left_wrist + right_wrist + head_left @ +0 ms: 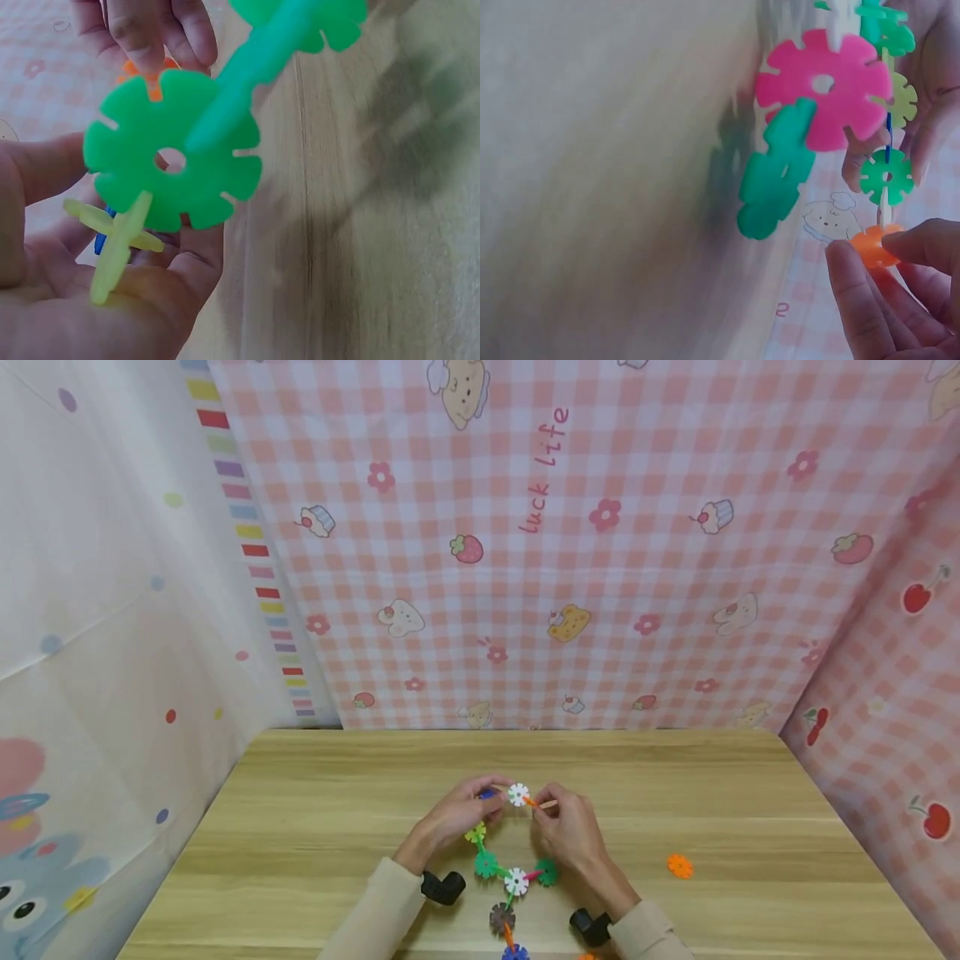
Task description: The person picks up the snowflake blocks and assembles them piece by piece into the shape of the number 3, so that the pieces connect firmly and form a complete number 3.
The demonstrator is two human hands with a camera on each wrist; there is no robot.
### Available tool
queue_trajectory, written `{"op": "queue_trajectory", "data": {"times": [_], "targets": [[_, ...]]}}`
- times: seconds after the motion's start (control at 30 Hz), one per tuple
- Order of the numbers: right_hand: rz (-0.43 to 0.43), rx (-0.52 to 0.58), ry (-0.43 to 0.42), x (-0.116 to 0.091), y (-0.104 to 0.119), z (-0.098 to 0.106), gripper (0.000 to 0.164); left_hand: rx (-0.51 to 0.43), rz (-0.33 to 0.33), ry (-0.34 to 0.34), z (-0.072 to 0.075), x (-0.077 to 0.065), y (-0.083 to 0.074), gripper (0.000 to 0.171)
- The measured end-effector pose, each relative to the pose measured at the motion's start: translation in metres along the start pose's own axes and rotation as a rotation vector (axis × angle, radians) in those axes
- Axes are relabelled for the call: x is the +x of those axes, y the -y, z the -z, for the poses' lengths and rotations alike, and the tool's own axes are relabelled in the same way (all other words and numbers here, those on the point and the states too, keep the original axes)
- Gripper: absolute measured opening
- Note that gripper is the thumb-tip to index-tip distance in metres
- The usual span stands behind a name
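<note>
A chain of toothed plastic snowflake discs, slotted together, runs between the hands. In the head view my left hand [459, 810] pinches a blue snowflake disc [489, 793] of that chain. Between the hands shows a white snowflake disc [517, 794]. Joined to it is an orange snowflake disc [875, 246], which my right hand [573, 827] pinches between thumb and fingers. A yellow disc [476, 832] and a green disc [135, 135] hang on below the left hand. A pink disc [821, 86] with a green disc [776, 172] slotted in it belongs to a side branch.
The chain continues toward the body through another white disc [516, 882], a brown disc [502, 918] and a blue disc [515, 952]. A loose orange disc [680, 866] lies on the wooden table [300, 827] at right. Checked cloth [600, 568] hangs behind the table.
</note>
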State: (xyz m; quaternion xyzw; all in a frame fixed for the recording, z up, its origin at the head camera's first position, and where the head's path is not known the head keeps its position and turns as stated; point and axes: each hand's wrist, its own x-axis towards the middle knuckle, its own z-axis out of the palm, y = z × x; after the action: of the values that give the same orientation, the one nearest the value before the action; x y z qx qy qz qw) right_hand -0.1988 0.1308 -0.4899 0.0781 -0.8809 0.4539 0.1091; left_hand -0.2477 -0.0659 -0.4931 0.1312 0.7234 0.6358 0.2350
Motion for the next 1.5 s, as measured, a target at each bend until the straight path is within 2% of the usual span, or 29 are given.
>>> {"op": "queue_trajectory", "data": {"times": [0.27, 0.47, 0.7, 0.93, 1.13, 1.3, 1.5], "targets": [[-0.102, 0.058, 0.049, -0.004, -0.009, 0.011, 0.016, 0.018, -0.038, 0.012, -0.002, 0.004, 0.003, 0.033], [-0.201, 0.109, 0.074, -0.008, -0.022, 0.034, 0.019, 0.046, -0.018, 0.042, 0.002, 0.003, 0.007, 0.038], [-0.255, 0.078, 0.088, -0.016, -0.043, 0.075, 0.018, 0.050, -0.006, 0.054, 0.002, 0.003, 0.008, 0.041], [-0.238, -0.043, 0.060, -0.031, -0.066, 0.122, 0.024, 0.041, 0.012, 0.052, 0.001, 0.003, 0.007, 0.041], [-0.258, -0.077, 0.043, -0.044, -0.086, 0.153, 0.029, 0.036, 0.026, 0.052, 0.000, 0.003, 0.007, 0.042], [-0.280, -0.090, 0.098, -0.053, -0.102, 0.165, 0.029, 0.043, 0.029, 0.053, 0.000, 0.003, 0.007, 0.042], [-0.357, 0.017, 0.213, -0.061, -0.110, 0.171, 0.035, 0.033, 0.030, 0.046, 0.000, 0.004, 0.008, 0.044]]}}
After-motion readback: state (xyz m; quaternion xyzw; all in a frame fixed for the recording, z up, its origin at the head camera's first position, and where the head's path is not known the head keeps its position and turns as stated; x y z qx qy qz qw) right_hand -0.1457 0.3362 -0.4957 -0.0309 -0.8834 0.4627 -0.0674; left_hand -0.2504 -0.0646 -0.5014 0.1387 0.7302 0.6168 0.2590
